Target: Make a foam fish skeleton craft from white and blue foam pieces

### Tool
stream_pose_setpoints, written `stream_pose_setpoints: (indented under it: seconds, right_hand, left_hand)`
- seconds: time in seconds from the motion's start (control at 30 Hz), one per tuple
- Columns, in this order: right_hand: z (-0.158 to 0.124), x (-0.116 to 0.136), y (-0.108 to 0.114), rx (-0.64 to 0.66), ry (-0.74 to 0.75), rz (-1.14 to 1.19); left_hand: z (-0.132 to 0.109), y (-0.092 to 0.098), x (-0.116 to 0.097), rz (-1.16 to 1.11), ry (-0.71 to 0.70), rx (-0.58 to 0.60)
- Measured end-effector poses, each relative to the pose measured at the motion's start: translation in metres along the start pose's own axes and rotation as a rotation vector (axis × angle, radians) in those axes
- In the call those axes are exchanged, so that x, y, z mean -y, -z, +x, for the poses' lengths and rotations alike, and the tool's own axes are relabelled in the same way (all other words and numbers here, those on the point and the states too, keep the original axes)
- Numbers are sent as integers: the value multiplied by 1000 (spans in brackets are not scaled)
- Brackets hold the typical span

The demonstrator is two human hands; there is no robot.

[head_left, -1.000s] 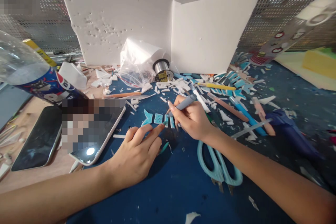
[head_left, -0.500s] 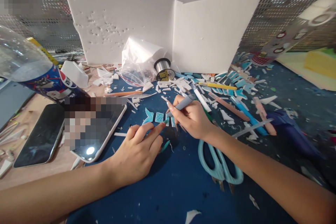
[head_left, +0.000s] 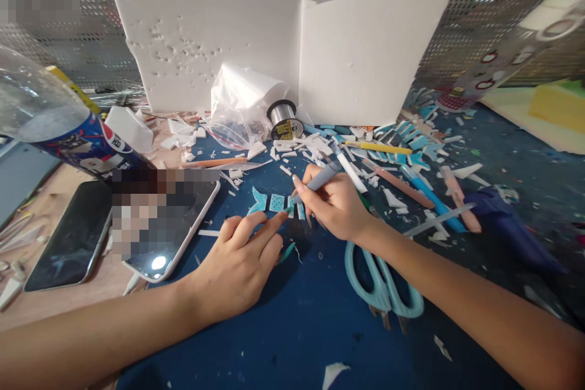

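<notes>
In my right hand (head_left: 336, 204) is a grey-blue marker pen (head_left: 323, 175), gripped like a writing tool, its tip down at a small light-blue foam piece (head_left: 291, 201). My left hand (head_left: 242, 256) lies palm down with fingers stretched out, the index fingertip touching that same piece. A row of cut blue pieces runs here: a tail-shaped piece (head_left: 259, 200), a dotted square piece (head_left: 278, 202), then narrow strips, the last strip (head_left: 300, 211) beside the pen. Light-blue scissors (head_left: 365, 280) lie under my right wrist, their blades partly hidden.
Two phones, one dark (head_left: 68, 237) and one white-edged (head_left: 194, 219), lie left beside a cola bottle (head_left: 91, 140). Behind are a wire spool (head_left: 286, 119), a plastic bag (head_left: 242, 103) and white foam boards (head_left: 365, 61). Several markers (head_left: 434, 198) and white scraps lie right; a glue gun (head_left: 512, 225) sits farther right.
The pen and my right fingers have shifted very slightly at the small blue piece. My left hand stays in place, and the view has moved a little.
</notes>
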State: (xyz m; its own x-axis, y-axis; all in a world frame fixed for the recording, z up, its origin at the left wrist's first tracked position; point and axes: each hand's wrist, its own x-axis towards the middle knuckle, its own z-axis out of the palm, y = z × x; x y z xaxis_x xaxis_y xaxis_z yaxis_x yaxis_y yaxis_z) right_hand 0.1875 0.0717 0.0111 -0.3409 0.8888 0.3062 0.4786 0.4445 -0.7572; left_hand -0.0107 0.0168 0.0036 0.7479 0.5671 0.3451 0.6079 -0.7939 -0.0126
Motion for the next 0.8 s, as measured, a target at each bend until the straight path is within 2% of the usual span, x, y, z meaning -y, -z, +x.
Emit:
stream_pose_setpoints:
  seconds: [0.27,0.57,0.8]
  right_hand:
    - [1,1,0,12,16,1]
    - [0,2,1,-62,29,28]
    - [0,3,0,18,50,54]
  left_hand:
    - [1,0,0,-4,-2,-4]
    - [-1,2,0,-8,1,-49]
    - [-1,1,0,-10,-5,-23]
